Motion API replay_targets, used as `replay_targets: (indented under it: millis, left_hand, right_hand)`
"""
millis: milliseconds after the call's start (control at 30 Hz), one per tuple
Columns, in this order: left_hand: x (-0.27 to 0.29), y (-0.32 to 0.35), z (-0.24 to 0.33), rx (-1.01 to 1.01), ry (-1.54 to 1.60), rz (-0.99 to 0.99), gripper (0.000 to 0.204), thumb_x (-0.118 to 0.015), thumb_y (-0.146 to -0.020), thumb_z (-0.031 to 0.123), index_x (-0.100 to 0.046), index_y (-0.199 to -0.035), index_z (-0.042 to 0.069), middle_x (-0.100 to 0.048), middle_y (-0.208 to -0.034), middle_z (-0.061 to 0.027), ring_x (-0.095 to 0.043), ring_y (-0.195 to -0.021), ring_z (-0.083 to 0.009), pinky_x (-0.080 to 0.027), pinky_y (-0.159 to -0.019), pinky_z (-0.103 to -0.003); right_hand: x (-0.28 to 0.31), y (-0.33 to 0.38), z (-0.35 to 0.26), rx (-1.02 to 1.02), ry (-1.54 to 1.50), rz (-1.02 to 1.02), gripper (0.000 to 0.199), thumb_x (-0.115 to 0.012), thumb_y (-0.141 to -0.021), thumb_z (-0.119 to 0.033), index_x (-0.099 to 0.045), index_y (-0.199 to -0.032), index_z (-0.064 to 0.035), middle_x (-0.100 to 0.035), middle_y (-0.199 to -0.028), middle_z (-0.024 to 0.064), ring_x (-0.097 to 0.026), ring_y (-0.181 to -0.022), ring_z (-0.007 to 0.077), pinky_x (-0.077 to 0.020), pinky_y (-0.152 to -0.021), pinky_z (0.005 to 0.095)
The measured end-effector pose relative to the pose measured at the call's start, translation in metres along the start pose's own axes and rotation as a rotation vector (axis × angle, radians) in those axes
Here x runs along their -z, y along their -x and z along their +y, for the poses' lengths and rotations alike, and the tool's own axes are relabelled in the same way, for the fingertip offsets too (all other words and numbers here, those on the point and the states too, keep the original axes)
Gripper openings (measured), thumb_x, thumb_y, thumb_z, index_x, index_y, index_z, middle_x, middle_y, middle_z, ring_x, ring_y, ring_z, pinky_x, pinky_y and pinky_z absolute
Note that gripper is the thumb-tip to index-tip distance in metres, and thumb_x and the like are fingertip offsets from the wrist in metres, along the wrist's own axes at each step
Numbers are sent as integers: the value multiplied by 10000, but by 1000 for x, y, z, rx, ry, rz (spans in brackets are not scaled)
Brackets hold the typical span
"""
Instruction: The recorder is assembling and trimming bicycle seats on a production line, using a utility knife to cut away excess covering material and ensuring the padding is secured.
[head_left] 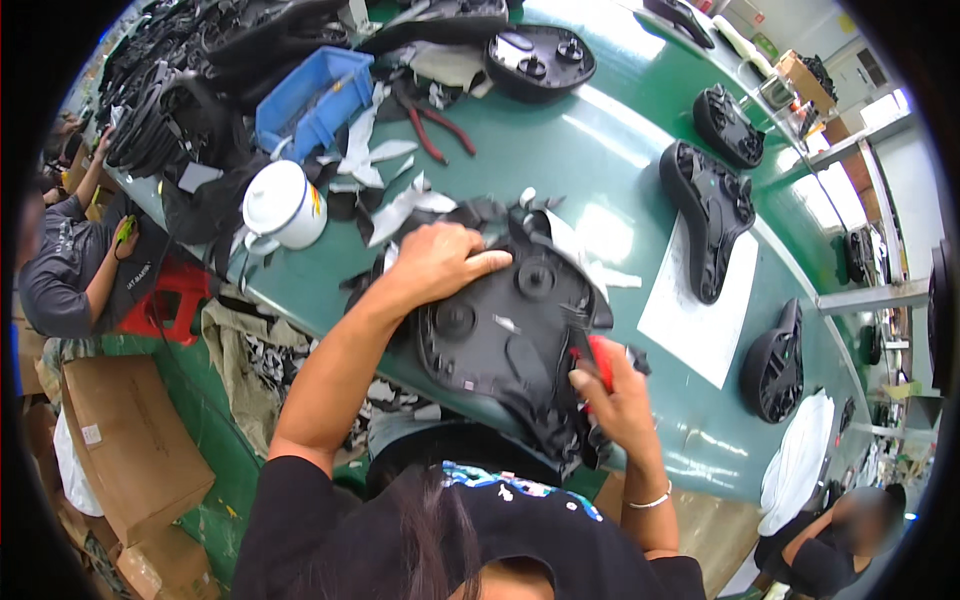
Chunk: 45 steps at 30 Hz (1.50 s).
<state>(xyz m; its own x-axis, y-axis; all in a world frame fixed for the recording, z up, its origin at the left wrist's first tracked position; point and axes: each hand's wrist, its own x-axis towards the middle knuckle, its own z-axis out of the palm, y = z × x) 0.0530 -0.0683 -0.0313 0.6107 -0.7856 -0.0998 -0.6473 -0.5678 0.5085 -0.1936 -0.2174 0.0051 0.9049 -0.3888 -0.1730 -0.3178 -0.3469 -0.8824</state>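
Observation:
A black vehicle seat (pixel 500 325) lies upside down on the table in front of me, its ribbed plastic underside facing up. My left hand (pixel 440 262) grips its upper left rim, thumb laid across the base and fingers curled over the edge. At the seat's right side my right hand (pixel 618 395) is closed around a red-handled tool (pixel 602 362). That tool's working end is blurred, so its kind is unclear. Dark and white cover material (pixel 562 235) bunches around the seat's far edge.
Beyond the seat lie red-handled pliers (pixel 440 130), fabric scraps (pixel 365 150), a blue bin (pixel 315 100) and a white enamel mug (pixel 285 205). More black seats (pixel 705 215) stand at the right, one on white paper (pixel 690 320). Co-workers sit at left (pixel 75 250) and lower right (pixel 835 540).

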Motion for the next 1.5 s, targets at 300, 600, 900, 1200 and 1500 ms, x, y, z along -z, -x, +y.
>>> replay_targets:
  millis: [300,600,900,1200,1500]
  left_hand:
    - [28,-106,21,298,1225,519,350,-507,-954,390,-585,-880,57,-572,-746,-12,-511,-567,-70,-393,-492,-220]
    - [-5,-158,23,101,750,915,586,-658,-862,273,-357,-1299,24,-401,-1231,-165,-435,-1050,-244,-436,-836,-343]
    - [69,-325,-76,292,718,1099,457,-497,-924,439,-592,-1173,67,-279,-1426,-256,-447,-1182,-382,-341,-1016,-387]
    - [75,-274,-16,-35,1246,337,615,-467,-911,570,-525,-1197,29,-616,-1113,-90,-560,-1053,-192,-398,-931,-357]
    - [7,-67,16,387,1791,-56,426,-682,-802,195,-528,-1145,-6,-614,-1017,-91,-634,-847,-169,-541,-735,-308]
  right_hand:
    - [170,-189,15,199,-597,656,354,-619,-871,-129,-469,-1154,22,-604,-839,98,-568,-613,119,-449,-513,231]
    - [272,-437,118,-240,-1029,959,298,-641,-808,22,-487,-1063,25,-513,-983,149,-582,-793,345,-600,-654,539]
    - [248,-427,91,-70,-990,747,198,-656,-819,-107,-520,-938,-25,-572,-784,107,-586,-575,273,-573,-553,415]
    - [150,-206,-13,35,-707,418,203,-607,-874,-206,-503,-971,-62,-598,-729,82,-560,-534,150,-485,-509,262]
    - [36,-58,17,-64,-281,-200,259,-586,-880,-112,-532,-1110,-7,-603,-779,43,-589,-610,104,-477,-564,240]
